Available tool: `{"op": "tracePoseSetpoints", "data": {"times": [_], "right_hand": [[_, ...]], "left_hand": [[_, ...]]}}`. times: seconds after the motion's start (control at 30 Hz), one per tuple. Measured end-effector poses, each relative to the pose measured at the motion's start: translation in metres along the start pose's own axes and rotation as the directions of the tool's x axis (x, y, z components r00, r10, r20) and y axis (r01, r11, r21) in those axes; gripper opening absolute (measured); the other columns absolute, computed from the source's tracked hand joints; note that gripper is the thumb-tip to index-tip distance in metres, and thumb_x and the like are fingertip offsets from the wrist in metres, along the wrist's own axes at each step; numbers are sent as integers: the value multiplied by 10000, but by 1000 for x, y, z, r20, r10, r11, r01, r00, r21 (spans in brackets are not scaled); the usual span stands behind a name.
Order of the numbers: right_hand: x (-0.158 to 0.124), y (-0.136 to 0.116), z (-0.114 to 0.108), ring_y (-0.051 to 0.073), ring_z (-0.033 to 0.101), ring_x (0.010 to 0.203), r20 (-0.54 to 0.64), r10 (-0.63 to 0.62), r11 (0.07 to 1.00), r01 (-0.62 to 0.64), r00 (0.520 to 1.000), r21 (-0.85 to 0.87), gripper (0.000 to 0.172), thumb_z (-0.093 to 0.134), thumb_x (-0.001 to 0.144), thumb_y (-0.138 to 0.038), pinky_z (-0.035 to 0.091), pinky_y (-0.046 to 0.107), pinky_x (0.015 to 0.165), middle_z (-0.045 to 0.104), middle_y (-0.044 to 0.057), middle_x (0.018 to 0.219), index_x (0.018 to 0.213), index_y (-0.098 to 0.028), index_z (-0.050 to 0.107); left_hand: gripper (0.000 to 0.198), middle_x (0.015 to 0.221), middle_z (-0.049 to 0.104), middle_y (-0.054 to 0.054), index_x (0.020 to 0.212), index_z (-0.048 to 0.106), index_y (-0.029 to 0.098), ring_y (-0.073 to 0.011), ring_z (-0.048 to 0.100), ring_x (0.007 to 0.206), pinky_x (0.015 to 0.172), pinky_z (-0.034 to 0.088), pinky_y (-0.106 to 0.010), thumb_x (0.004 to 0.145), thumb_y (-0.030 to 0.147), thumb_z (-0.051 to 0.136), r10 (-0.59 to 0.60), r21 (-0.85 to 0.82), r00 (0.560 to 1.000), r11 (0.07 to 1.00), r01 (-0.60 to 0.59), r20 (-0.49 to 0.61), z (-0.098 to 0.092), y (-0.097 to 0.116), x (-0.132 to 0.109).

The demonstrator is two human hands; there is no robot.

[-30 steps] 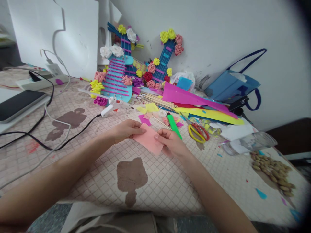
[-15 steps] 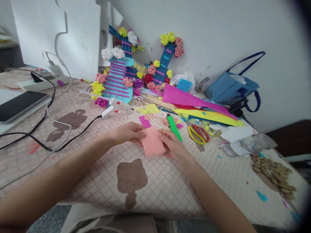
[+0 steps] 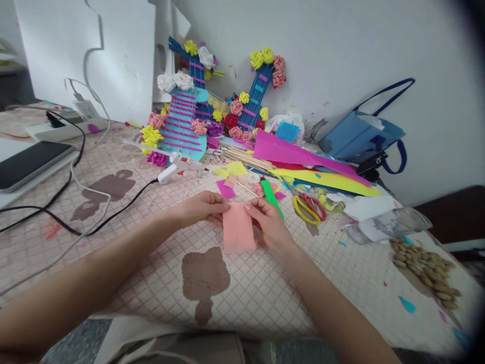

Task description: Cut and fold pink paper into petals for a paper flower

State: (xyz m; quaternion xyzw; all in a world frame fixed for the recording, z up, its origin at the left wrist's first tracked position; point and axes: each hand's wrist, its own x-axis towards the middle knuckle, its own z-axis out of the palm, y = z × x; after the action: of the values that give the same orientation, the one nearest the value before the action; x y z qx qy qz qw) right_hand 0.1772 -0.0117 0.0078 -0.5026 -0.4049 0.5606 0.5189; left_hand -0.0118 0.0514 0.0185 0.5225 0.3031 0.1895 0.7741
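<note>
The left hand (image 3: 204, 208) and the right hand (image 3: 270, 222) both grasp a small piece of pink paper (image 3: 238, 230), each pinching it near one of its upper corners between thumb and fingers. The paper hangs between them over the near middle of the tabletop (image 3: 273, 298), its lower end pointing toward the person; its lower edge is blurred, so whether it touches the surface is hard to tell. Just nearer the person lies a brown patch (image 3: 205, 273) in the patterned cover.

Beyond the right hand sits a green tool (image 3: 271, 196), with yellow-and-red-handled scissors (image 3: 308, 208) to its right. A magenta scrap (image 3: 226, 189) and a yellow scrap (image 3: 236, 168) lie beyond the paper. A white glue gun (image 3: 178, 166) rests farther to the left, in front of a turquoise frame (image 3: 180, 124) trimmed with paper flowers. At the right, a clear jar (image 3: 403, 223) lies on its side beside a heap of nuts (image 3: 424, 270). A dark phone (image 3: 36, 162) lies at the far left.
</note>
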Motion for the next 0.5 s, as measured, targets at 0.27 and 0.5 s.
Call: {"op": "tracePoseSetpoints", "data": {"times": [0.27, 0.5], "right_hand": [[-1, 2, -1, 84, 391, 479, 61, 130, 992, -130, 990, 0, 292, 752, 652, -410, 290, 233, 449, 505, -52, 610, 713, -219, 539], [3, 5, -2, 95, 446, 556, -32, 38, 998, -37, 999, 59, 309, 786, 601, -390, 356, 233, 514, 536, -42, 651, 714, -203, 567]], "left_hand": [[223, 815, 719, -98, 833, 668, 106, -173, 683, 741, 737, 551, -312, 774, 317, 711, 27, -72, 997, 997, -33, -77, -5, 1, 2], [308, 959, 720, -122, 962, 685, 112, -195, 683, 849, 791, 542, -325, 727, 295, 759, 14, -85, 1000, 996, -16, -21, 4, -2, 2]]}}
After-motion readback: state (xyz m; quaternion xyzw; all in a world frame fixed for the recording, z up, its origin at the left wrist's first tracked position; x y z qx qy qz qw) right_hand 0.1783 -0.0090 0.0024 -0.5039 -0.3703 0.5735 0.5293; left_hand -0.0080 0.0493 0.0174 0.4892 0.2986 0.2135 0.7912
